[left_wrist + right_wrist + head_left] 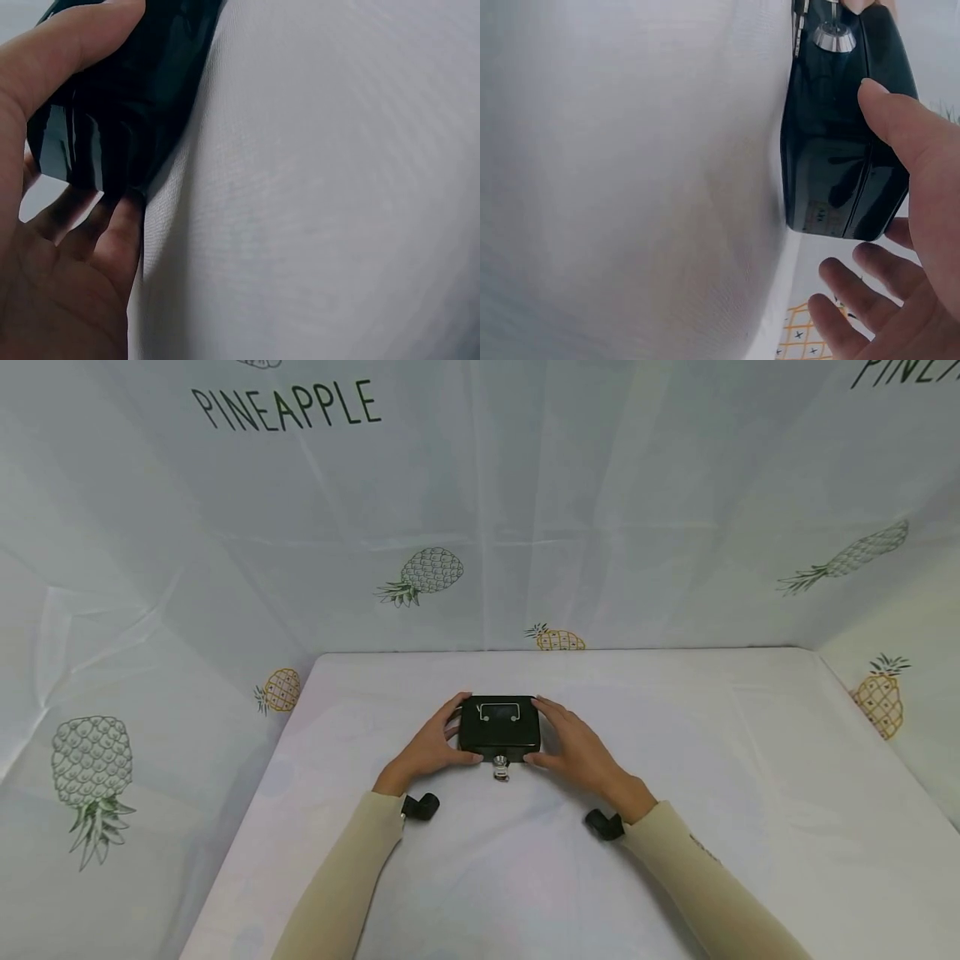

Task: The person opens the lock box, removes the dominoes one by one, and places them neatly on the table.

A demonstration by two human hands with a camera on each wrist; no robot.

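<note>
A small black cash box (pixel 498 732) with a thin wire handle (pixel 500 705) on its lid rests on the white-covered table. Its front carries a round silver lock (pixel 835 37), with keys (pixel 501 768) hanging there. My left hand (pixel 431 745) grips the left side, thumb (pixel 105 30) on the front and fingers around the side toward the back. On the opposite side, my right hand (pixel 577 752) holds the box between its thumb (pixel 885 112) at the front and a finger at the back corner. The other right fingers stand apart from the box. The lid is down.
The white cloth (pixel 495 877) covers the table around the box. Behind the table's back edge hangs a pale curtain (pixel 600 527) printed with pineapples, and similar cloth hangs at both sides. Each wrist carries a small black camera (pixel 422 807).
</note>
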